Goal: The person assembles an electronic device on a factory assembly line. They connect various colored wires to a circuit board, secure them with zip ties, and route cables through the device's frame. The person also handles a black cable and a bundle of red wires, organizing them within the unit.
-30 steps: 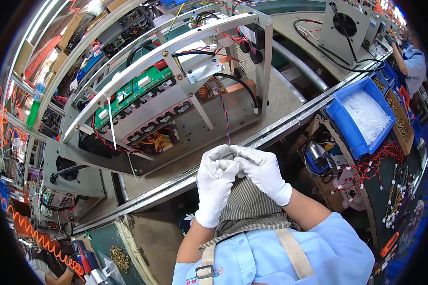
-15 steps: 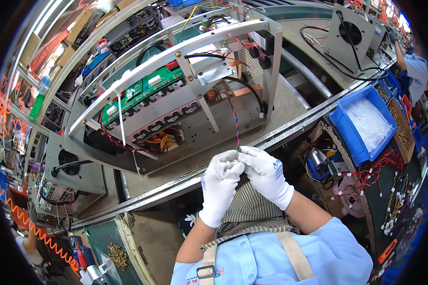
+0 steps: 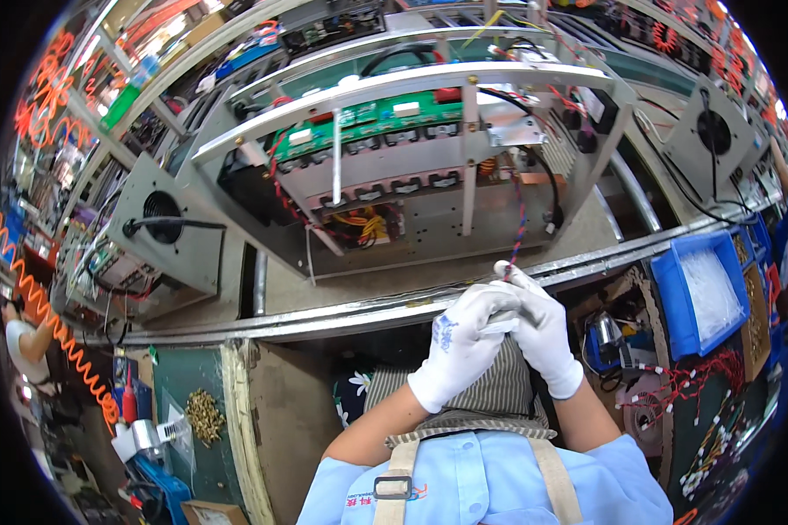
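White gloves cover both of my hands, which meet just in front of the bench edge. A twisted red and blue wire [image 3: 522, 226] runs down from inside an open metal equipment frame [image 3: 552, 80] to my right hand [image 3: 543, 322], whose thumb and fingers close on its lower end. Pressed against those fingers, my left hand [image 3: 471, 337] is closed too; what it pinches is hidden in the gloves. Inside the frame sit a green circuit board [image 3: 368, 124] and a black cable [image 3: 552, 188]. A white cable tie [image 3: 337, 157] hangs from the frame's front bar.
At right are a blue bin [image 3: 709, 293] of white cable ties and red-black wires with white plugs [image 3: 696, 381]. Metal cabinets with fans stand left [image 3: 168, 219] and right [image 3: 705, 131] on the line. Brass fittings [image 3: 204, 415] lie on the green mat at lower left.
The view has swung, so the frame and my hands appear farther right. My hands stay together at the wire's end, while the left has turned to show more of its back.
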A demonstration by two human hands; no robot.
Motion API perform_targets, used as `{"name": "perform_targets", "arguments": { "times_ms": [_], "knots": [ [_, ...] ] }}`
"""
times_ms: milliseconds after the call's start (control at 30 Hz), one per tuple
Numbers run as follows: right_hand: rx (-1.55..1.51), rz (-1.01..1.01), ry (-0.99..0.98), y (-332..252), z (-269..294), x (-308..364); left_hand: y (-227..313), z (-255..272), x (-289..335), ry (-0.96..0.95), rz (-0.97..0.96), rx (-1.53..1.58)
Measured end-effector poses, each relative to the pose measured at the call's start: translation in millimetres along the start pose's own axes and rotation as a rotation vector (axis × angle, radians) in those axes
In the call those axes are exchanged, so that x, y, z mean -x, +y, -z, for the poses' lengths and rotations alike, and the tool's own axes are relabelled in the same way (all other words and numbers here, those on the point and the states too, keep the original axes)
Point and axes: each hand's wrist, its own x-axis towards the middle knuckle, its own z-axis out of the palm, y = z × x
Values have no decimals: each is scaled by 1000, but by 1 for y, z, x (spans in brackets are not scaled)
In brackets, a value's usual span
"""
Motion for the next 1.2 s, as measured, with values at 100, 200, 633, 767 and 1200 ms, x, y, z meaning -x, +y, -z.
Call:
{"name": "perform_targets", "arguments": {
  "times_ms": [100, 200, 633, 767, 1200],
  "knots": [
    [64, 102, 8, 2, -1, 5, -4, -3, 2, -9, -34, 18],
    [59, 197, 98, 22, -6, 10, 2, -13, 7, 11, -37, 90],
    [110, 226, 294, 15, 24, -81, 23, 6, 15, 213, 347, 446],
    [413, 142, 363, 1, 32, -136, 10, 9, 27, 181, 320, 381],
    [1017, 55, -36, 22, 53, -239, 15, 19, 47, 75, 491, 412]
  ]
}}
